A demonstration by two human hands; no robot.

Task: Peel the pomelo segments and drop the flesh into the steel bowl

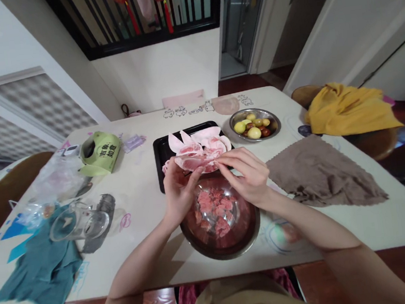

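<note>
At the lower left of the frame, a teal cloth (51, 269) is lying on the desk (132, 179), with a clear glass vessel (81, 222) standing or lying near it; which, I cannot tell. Above, a green bag (103, 151) is sitting beside crumpled clear plastic (57, 180).

At the centre, a black tray (161, 149) is holding pale pink, petal-like pieces (213, 138). Just below it, the left hand (179, 189) is pinching a pink piece (191, 163) between thumb and fingers, above a large metal bowl (223, 256) that is holding loose reddish lumps (218, 206). The right hand (247, 173) is closing thumb and fingers on that piece's right end. The step in hand seems to be parting soft flesh from pale skin; the next move is probably calling for a firm left pinch and a gentle right pull.

Right of the tray, a smaller metal bowl (277, 128) is holding yellow-green and reddish-brown fruits (254, 133). Farther right, a brown cloth (325, 172) is spreading across the desk.
</note>
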